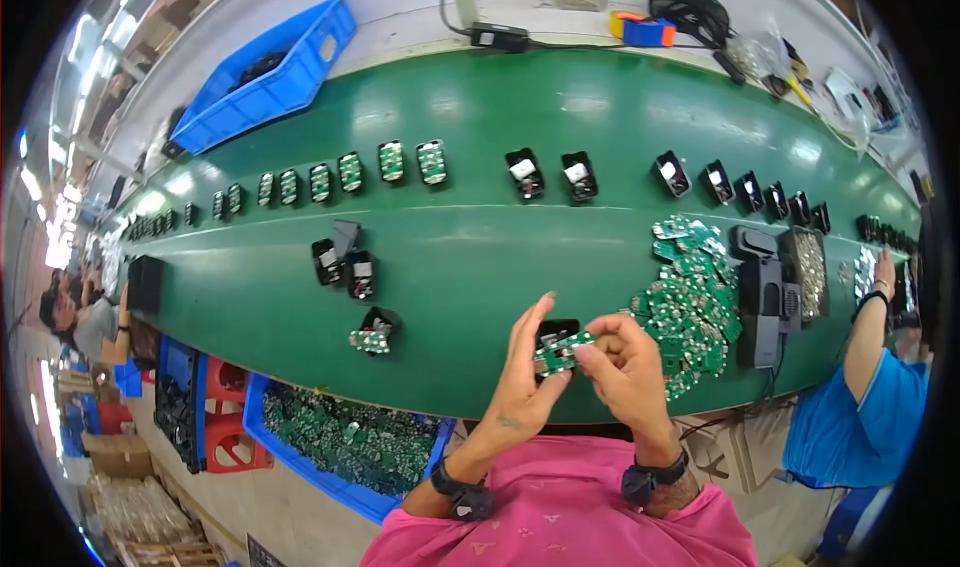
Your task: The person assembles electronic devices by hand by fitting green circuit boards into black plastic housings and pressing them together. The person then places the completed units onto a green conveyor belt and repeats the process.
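Both hands — left hand [522, 375], right hand [622, 359] — pinching green circuit board [560, 352] over black housing [556, 329].

Glossy belt, matt boards, hard plastic

At centre I am pinching a matt green circuit board [560, 352] against a smooth black plastic housing [553, 329]; the green belt [470, 247] is shining glossy under the lamps, and the blue plastic crate [270, 72] at upper left is looking smooth and hard.
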A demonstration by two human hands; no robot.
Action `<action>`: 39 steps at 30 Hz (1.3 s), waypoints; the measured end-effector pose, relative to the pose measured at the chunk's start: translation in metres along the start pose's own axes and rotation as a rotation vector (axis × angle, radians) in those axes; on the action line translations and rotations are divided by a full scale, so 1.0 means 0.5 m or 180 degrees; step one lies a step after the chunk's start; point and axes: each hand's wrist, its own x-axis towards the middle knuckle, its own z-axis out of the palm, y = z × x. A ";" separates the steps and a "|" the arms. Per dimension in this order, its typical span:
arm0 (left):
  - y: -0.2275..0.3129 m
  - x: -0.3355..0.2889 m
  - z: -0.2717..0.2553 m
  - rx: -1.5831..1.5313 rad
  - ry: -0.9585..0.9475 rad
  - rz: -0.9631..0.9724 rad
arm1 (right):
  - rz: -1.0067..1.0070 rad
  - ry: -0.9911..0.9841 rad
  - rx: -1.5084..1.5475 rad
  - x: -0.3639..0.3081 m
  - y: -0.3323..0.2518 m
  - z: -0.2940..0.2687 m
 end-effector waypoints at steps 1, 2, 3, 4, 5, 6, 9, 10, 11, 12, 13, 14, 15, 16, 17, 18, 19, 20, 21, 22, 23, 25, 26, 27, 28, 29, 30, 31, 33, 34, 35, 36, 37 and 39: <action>0.011 -0.001 -0.016 -0.0210 -0.0105 -0.0054 | 0.0053 0.0116 0.0173 -0.005 -0.004 0.020; 0.019 0.001 -0.029 -0.0418 -0.0214 -0.0115 | 0.0101 0.0237 0.0350 -0.009 -0.006 0.035; 0.012 0.004 -0.007 -0.0465 -0.0170 -0.0088 | 0.0099 0.0202 0.0290 -0.006 -0.004 0.013; 0.005 0.008 0.015 -0.0786 -0.0284 -0.0063 | -0.0079 0.0286 -0.0001 -0.002 -0.001 -0.010; -0.002 0.013 0.037 -0.1099 -0.0400 -0.0038 | -0.0258 0.0366 -0.0284 0.002 0.001 -0.033; -0.002 0.014 0.032 -0.1089 -0.0430 -0.0067 | -0.0242 0.0399 -0.0262 -0.001 0.004 -0.033; -0.009 0.021 0.021 -0.0611 -0.0267 -0.0549 | -0.0210 0.0254 -0.0708 -0.005 0.004 -0.029; -0.015 0.023 0.022 -0.0669 -0.0220 -0.0436 | -0.0671 0.0403 -0.1169 -0.002 0.000 -0.025; -0.019 0.024 0.023 -0.0728 -0.0171 -0.0321 | -0.1136 0.0548 -0.1628 0.002 -0.002 -0.023; -0.014 0.023 0.026 -0.0730 -0.0173 -0.0329 | -0.1128 0.0550 -0.1629 0.006 0.000 -0.027; -0.006 0.021 0.029 -0.0816 -0.0095 -0.0487 | -0.1417 0.0440 -0.1640 0.011 0.006 -0.032; -0.001 0.019 0.032 -0.0902 -0.0015 -0.0645 | -0.1706 0.0326 -0.1650 0.013 0.011 -0.035; -0.003 0.019 0.034 -0.0906 -0.0020 -0.0644 | -0.1705 0.0330 -0.1655 0.014 0.013 -0.032; -0.009 0.018 0.036 -0.0923 -0.0080 -0.0572 | -0.1375 0.0189 -0.1187 0.014 0.013 -0.024; -0.013 0.017 0.037 -0.0941 -0.0140 -0.0498 | -0.1044 0.0050 -0.0721 0.014 0.015 -0.020; -0.018 0.018 0.037 -0.0945 -0.0143 -0.0491 | -0.0980 0.0063 -0.0878 0.016 0.025 -0.024; -0.023 0.019 0.037 -0.0840 -0.0215 -0.0457 | -0.0985 0.0065 -0.0884 0.014 0.024 -0.024; -0.025 0.020 0.037 -0.0735 -0.0288 -0.0423 | -0.1151 0.0195 -0.1150 0.011 0.018 -0.021; -0.024 0.019 0.038 -0.0737 -0.0278 -0.0424 | -0.1310 0.0314 -0.1409 0.008 0.016 -0.017; -0.020 0.018 0.039 -0.0584 -0.0262 -0.0412 | -0.1307 0.0304 -0.1410 0.007 0.014 -0.011; -0.020 0.018 0.040 -0.0431 -0.0247 -0.0402 | -0.1679 0.0623 -0.1863 0.005 0.012 -0.003; -0.021 0.017 0.041 -0.0173 -0.0112 -0.0241 | -0.2012 0.0950 -0.2324 -0.008 0.019 0.008; -0.021 0.017 0.041 0.0094 0.0023 -0.0063 | -0.2254 0.1122 -0.2512 -0.013 0.031 0.011; -0.014 0.019 0.040 0.0089 0.0026 -0.0071 | -0.2512 0.1292 -0.2698 -0.013 0.037 0.014; 0.001 0.019 0.038 0.0016 0.0098 -0.0157 | -0.2691 0.1310 -0.2855 -0.015 0.024 0.017; 0.011 0.018 0.038 -0.0058 0.0169 -0.0243 | -0.2683 0.1304 -0.2858 -0.015 0.025 0.017; 0.013 0.019 0.039 -0.0110 0.0192 -0.0261 | -0.2445 0.1081 -0.2347 -0.012 0.027 0.017; 0.012 0.020 0.039 -0.0117 0.0185 -0.0263 | -0.2199 0.0860 -0.1839 -0.009 0.025 0.018; 0.010 0.021 0.035 0.0519 0.0461 0.0017 | -0.2373 0.0815 -0.1933 0.000 -0.005 0.013; 0.012 0.022 0.031 0.0515 0.0457 0.0011 | -0.2073 0.0467 -0.1879 -0.003 -0.017 0.006; 0.016 0.023 0.027 0.0712 0.0401 0.0207 | -0.1769 0.0124 -0.1819 -0.004 -0.027 -0.001; 0.020 0.023 0.025 0.0903 0.0334 0.0402 | -0.1754 0.0136 -0.1828 -0.003 -0.035 -0.008; 0.021 0.022 0.023 0.0891 0.0318 0.0394 | -0.1713 -0.0003 -0.1910 0.000 -0.043 -0.015; 0.024 0.021 0.018 0.0843 0.0109 0.0471 | -0.1662 -0.0137 -0.1998 0.005 -0.060 -0.026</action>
